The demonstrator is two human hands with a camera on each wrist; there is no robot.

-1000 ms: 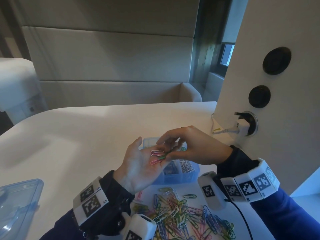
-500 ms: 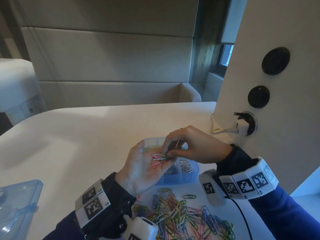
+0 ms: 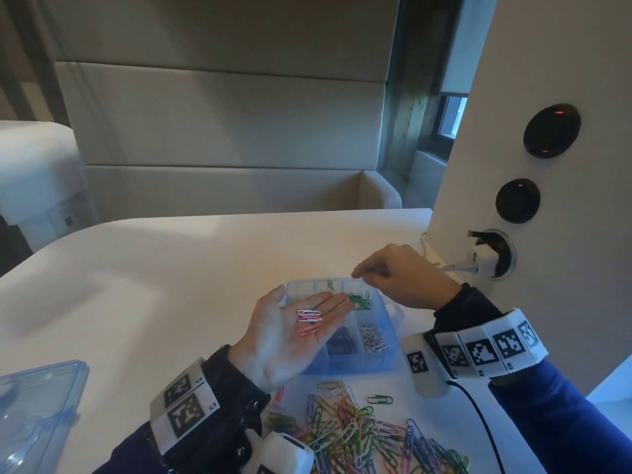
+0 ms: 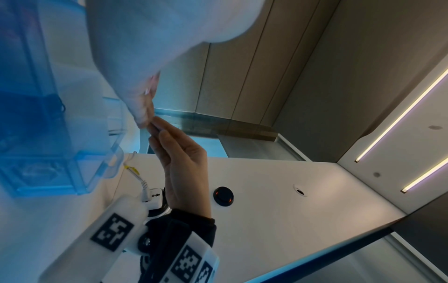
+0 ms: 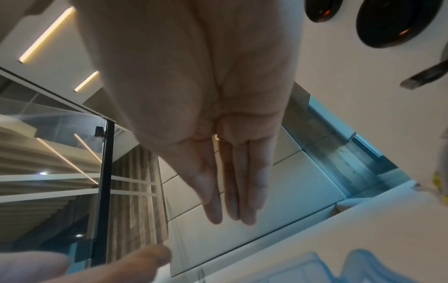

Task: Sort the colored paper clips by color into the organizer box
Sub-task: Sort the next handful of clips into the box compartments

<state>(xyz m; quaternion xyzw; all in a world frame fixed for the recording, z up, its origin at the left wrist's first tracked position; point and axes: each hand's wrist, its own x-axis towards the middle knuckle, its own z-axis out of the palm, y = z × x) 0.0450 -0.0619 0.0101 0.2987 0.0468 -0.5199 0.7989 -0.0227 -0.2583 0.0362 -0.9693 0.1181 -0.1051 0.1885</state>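
The left hand (image 3: 285,331) lies flat, palm up, as a tray for pink clips (image 3: 308,321), while the right hand (image 3: 403,277) hovers over the box (image 3: 390,336), fingertips together, its hold unclear.

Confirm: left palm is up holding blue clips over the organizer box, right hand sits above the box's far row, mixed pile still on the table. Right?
One error: the clips on the left hand are pink and white, not blue, as the head view shows. The rest holds: palm up over the organizer box, right hand above its far row, mixed pile on the table.
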